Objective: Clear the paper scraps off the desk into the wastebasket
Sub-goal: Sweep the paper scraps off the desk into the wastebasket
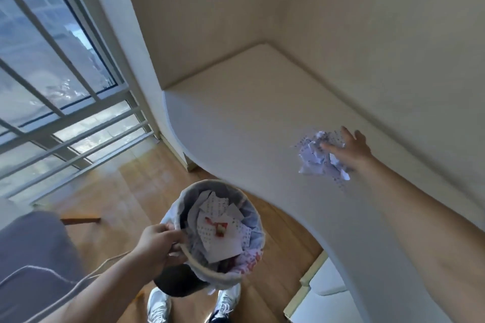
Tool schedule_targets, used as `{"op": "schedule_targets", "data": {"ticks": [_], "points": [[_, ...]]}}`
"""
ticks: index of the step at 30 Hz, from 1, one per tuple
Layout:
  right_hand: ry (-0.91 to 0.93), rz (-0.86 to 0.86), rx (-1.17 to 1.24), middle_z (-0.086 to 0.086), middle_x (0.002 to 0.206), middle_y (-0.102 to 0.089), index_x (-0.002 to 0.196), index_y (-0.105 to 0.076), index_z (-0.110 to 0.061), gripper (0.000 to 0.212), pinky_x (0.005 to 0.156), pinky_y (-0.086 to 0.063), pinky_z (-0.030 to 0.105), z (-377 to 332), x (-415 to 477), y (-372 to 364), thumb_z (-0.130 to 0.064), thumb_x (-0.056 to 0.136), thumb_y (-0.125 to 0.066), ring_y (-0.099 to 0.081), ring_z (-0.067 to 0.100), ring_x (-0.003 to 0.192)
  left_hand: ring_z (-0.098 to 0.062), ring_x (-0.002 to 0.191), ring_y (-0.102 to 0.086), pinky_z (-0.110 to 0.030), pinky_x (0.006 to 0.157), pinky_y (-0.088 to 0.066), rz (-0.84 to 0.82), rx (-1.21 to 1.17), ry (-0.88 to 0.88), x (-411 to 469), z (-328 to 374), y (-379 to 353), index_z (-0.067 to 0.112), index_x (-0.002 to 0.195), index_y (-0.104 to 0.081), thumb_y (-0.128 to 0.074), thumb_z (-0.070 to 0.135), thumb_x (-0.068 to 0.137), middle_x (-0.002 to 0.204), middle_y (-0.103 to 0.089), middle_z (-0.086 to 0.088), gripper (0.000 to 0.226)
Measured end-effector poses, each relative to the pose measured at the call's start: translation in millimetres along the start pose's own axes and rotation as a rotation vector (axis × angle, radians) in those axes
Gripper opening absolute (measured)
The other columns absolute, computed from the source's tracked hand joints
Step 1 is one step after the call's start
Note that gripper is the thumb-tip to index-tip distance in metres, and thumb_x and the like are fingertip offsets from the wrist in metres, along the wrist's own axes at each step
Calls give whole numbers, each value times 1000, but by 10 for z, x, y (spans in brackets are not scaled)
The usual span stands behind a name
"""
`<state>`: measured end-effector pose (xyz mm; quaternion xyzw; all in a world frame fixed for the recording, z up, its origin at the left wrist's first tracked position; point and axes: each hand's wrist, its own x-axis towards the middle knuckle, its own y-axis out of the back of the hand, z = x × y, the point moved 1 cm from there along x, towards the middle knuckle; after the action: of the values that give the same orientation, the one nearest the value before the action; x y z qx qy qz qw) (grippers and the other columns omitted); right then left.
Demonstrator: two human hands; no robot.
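Note:
A pile of crumpled printed paper scraps [316, 157] lies on the white desk [236, 123], toward its right side. My right hand [351, 148] reaches across the desk, fingers spread, resting on the far side of the pile. My left hand [160, 244] grips the near rim of a round wastebasket [252, 265] with a white liner, held just below the desk's curved front edge. Inside the basket are several white scraps, one with red marks.
A large window with railing [60, 81] fills the left. A grey chair [34, 257] is at lower left. A wooden floor [126, 191] lies below, with my white shoes [160, 307] on it. A white cabinet [325, 294] stands under the desk at right.

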<state>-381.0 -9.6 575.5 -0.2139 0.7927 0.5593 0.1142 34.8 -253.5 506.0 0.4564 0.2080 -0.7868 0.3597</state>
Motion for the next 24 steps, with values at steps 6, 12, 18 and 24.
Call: {"op": "schedule_targets", "data": {"ticks": [6, 12, 18, 24], "points": [[57, -103, -78, 25, 142, -40, 128, -50, -19, 84, 93, -45, 40, -71, 475, -163, -72, 65, -64, -38, 37, 133, -21, 41, -60, -30, 39, -51, 92, -95, -10, 3, -38, -68, 0, 84, -54, -58, -7, 86, 53, -56, -9, 9], [160, -142, -81, 18, 125, -64, 111, -68, -25, 57, 100, -44, 43, -44, 562, -394, -67, 73, -65, -55, 38, 118, -27, 56, -70, -33, 45, -56, 161, -144, -35, 34, -31, -20, -3, 93, -58, -61, -6, 84, 72, -62, -17, 9], [191, -61, -148, 12, 140, -54, 132, -53, -26, 71, 108, -37, 45, -162, 403, -600, -67, 75, -61, -47, 32, 130, -36, 71, -66, -40, 46, -59, 191, -151, -50, 87, -7, -38, -1, 86, -56, -62, -7, 84, 83, -59, -23, 9], [218, -31, -160, 14, 147, -43, 143, -38, -26, 81, 112, -31, 45, -488, 202, -888, -69, 76, -56, -38, 36, 135, -41, 79, -62, -38, 41, -57, 171, -195, -33, 97, 24, -48, 2, 95, -54, -60, -6, 86, 88, -55, -26, 14]]}}
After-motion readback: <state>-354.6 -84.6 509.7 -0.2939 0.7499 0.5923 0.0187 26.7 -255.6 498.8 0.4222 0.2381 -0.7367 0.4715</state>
